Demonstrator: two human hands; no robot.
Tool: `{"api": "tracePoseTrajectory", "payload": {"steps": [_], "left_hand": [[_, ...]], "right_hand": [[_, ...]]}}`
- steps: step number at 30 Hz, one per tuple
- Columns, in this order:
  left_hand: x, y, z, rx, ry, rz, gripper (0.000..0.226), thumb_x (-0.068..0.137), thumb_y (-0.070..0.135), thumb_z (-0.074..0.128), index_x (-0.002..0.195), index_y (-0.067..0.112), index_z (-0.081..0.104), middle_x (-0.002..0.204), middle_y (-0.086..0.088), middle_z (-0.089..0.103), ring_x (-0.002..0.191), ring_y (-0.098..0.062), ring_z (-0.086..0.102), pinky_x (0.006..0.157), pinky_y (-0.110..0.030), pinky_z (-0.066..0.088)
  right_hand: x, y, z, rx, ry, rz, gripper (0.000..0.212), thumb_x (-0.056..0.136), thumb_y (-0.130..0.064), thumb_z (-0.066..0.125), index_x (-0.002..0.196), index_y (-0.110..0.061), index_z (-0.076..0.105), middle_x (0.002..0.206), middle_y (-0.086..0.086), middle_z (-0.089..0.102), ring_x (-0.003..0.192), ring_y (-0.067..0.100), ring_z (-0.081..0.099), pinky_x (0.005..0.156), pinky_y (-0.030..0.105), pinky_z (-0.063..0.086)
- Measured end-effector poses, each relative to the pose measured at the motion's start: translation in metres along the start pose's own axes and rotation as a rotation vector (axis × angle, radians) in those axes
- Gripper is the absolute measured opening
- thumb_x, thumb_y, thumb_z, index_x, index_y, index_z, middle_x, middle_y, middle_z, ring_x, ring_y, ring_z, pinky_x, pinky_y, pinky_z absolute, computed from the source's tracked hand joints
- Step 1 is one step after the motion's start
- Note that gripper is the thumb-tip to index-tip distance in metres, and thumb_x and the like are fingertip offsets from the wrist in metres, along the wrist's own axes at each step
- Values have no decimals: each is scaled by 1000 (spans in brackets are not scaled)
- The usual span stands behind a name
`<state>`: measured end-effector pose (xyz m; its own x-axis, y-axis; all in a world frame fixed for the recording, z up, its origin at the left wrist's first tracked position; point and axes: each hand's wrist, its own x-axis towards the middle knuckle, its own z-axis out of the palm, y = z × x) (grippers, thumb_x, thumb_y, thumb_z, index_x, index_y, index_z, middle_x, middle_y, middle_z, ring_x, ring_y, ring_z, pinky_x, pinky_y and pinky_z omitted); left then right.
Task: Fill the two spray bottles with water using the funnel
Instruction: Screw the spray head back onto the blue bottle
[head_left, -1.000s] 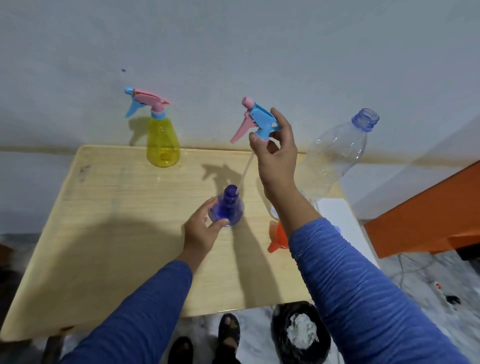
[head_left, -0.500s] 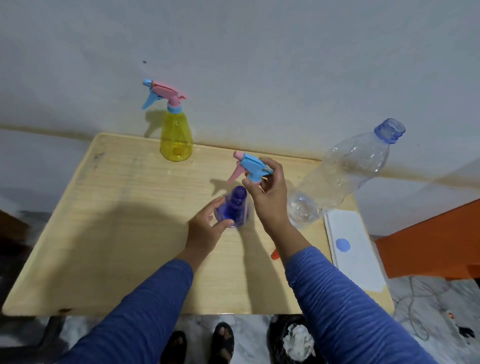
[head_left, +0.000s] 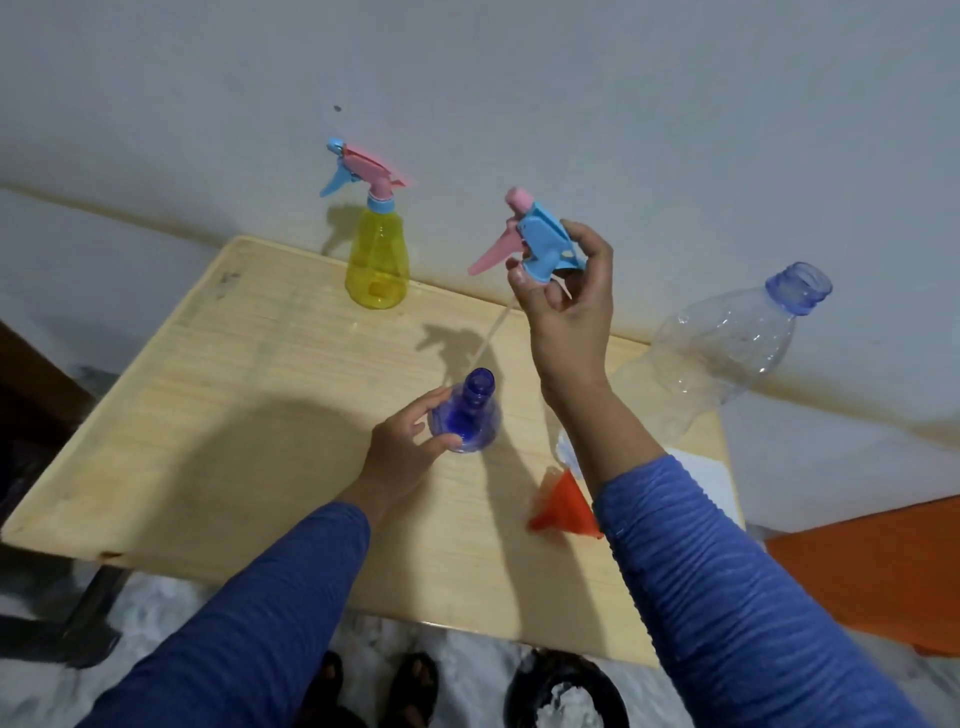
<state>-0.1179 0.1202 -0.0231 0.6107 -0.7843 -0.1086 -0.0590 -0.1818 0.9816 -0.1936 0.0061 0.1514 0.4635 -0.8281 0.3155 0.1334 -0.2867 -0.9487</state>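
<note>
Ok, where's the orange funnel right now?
Head view: the orange funnel lies on the wooden table, lower right, beside the right sleeve.

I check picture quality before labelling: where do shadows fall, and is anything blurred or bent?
Head view: hard shadows fall on the wooden table and behind the yellow spray bottle; the orange funnel is blurred; the wide-angle lens bends the clear plastic bottle.

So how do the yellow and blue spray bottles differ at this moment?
The yellow spray bottle has its pink-and-blue trigger head screwed on; the blue spray bottle is open-necked, its spray head lifted in the right hand. Yellow stands untouched near the wall; the left hand grips blue. Both stand upright on the table.
</note>
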Motion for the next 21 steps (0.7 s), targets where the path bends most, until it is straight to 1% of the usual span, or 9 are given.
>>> {"api": "tracePoseTrajectory", "payload": {"steps": [2,3,5,8,11,13,15,18,21], "left_hand": [[0,0,0,-20,-6,-13,62,66,23,71,125,33,56,127,23,53,115,4,50,91,-7,36],[0,1,0,-33,-8,-22,63,64,25,70,125,33,56,127,24,53,115,4,50,91,-8,36],[0,1,1,-58,-5,-30,61,63,25,70,121,38,56,125,26,54,114,5,51,92,-10,36],[-1,0,3,-80,5,-23,59,67,18,73,119,41,55,122,29,53,114,7,51,93,-12,36],[-1,-3,2,-64,1,-13,60,73,10,74,124,36,56,124,27,53,115,5,50,95,-14,36],[0,-4,1,-54,-1,-11,61,74,9,74,126,33,55,126,24,53,117,3,50,97,-16,37],[1,-5,1,-47,1,-15,61,74,9,74,127,32,55,127,22,53,118,1,49,98,-18,37],[1,-7,2,-45,7,-19,61,74,10,74,127,32,55,129,21,53,119,1,49,99,-19,37],[1,-7,2,-51,13,-26,60,74,10,74,127,31,55,130,19,53,120,0,49,100,-20,37]], "right_hand": [[-6,7,0,-16,-16,10,45,83,1,65,117,-20,43,118,14,51,92,8,58,86,24,51],[-9,10,0,-25,-23,11,45,83,0,66,116,-22,44,120,15,51,92,9,57,86,24,51],[-12,12,0,-38,-35,5,45,82,-2,67,115,-24,44,119,13,52,91,8,56,88,28,50],[-10,5,-1,-34,-31,-12,45,83,-1,66,118,-19,44,119,11,51,94,8,56,91,33,51],[0,-9,-5,-26,-24,-59,44,84,2,64,119,-15,43,111,-1,51,87,-1,59,86,23,52],[6,-15,-7,-32,-30,-87,45,84,1,64,119,-15,42,109,-3,50,86,-2,60,86,21,51],[6,-14,-8,-47,-39,-92,45,84,0,65,119,-17,43,111,-3,51,88,0,59,86,22,52],[-3,2,-9,-59,-66,-63,45,83,-2,66,118,-18,44,115,7,53,89,10,58,84,30,52],[-18,28,-7,-109,-110,8,45,82,-1,66,116,-20,45,108,5,56,85,8,57,78,25,49]]}}
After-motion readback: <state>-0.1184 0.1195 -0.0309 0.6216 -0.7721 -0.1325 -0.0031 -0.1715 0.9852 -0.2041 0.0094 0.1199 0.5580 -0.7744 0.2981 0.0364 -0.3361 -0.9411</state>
